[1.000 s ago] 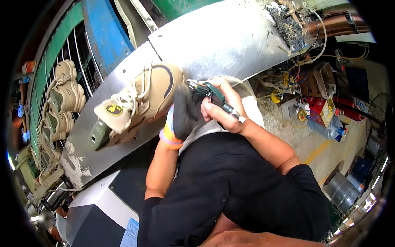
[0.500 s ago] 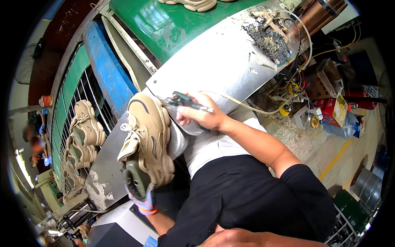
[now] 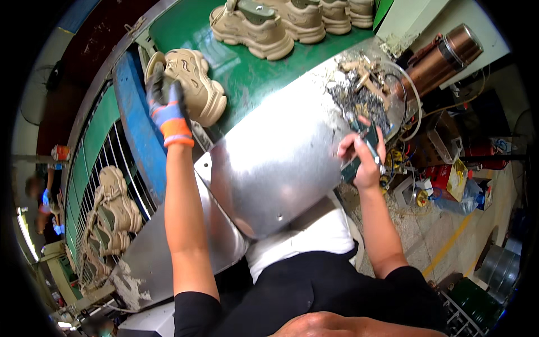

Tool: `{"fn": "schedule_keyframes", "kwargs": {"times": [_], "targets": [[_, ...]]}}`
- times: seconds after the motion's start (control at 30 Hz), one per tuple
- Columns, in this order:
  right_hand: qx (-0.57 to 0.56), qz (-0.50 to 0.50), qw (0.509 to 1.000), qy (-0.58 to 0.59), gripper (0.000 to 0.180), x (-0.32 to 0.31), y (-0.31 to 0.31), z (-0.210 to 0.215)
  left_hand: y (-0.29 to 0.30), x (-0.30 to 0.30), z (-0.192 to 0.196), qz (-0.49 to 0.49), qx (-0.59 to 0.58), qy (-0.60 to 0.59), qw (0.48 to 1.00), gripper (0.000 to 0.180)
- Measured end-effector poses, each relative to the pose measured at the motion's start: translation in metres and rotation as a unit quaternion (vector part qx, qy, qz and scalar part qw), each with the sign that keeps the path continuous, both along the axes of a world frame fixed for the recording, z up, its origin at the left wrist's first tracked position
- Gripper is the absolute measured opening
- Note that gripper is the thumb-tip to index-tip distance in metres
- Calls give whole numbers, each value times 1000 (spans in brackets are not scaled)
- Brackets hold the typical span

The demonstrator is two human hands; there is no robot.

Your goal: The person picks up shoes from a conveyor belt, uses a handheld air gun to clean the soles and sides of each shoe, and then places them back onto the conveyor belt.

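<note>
Left grip (image 3: pixel 167 106) grasps a beige shoe (image 3: pixel 191 84) on the green belt (image 3: pixel 252 67); right grip (image 3: pixel 364 157) clenches a green tool (image 3: pixel 359 154).

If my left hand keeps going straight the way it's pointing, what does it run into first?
The left hand, in a dark glove with an orange cuff, already grips the beige shoe. Straight on lies the green belt, then probably the row of beige shoes, though depth is hard to judge.

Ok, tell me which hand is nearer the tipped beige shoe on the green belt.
Left. The gloved left hand grips the tipped beige shoe; the right hand holds a dark tool far across the metal sheet.
</note>
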State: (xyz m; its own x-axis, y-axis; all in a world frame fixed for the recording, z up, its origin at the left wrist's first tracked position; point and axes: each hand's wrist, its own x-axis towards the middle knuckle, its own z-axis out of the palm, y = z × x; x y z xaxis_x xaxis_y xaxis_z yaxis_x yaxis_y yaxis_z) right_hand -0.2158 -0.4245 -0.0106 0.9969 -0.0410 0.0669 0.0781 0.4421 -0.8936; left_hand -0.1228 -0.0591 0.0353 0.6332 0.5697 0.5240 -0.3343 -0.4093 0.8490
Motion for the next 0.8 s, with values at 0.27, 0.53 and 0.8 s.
{"fn": "schedule_keyframes", "kwargs": {"times": [0.27,0.53,0.8], "targets": [[-58,-8,998,-2,55,-8,4,-7,73,201,-25,104,281,43,953,44],[-154,-37,987,6,60,-9,8,-1,89,304,-27,109,204,97,968,80],[-119,-67,990,-18,64,-2,19,-9,113,248,-115,30,209,193,958,71]]}}
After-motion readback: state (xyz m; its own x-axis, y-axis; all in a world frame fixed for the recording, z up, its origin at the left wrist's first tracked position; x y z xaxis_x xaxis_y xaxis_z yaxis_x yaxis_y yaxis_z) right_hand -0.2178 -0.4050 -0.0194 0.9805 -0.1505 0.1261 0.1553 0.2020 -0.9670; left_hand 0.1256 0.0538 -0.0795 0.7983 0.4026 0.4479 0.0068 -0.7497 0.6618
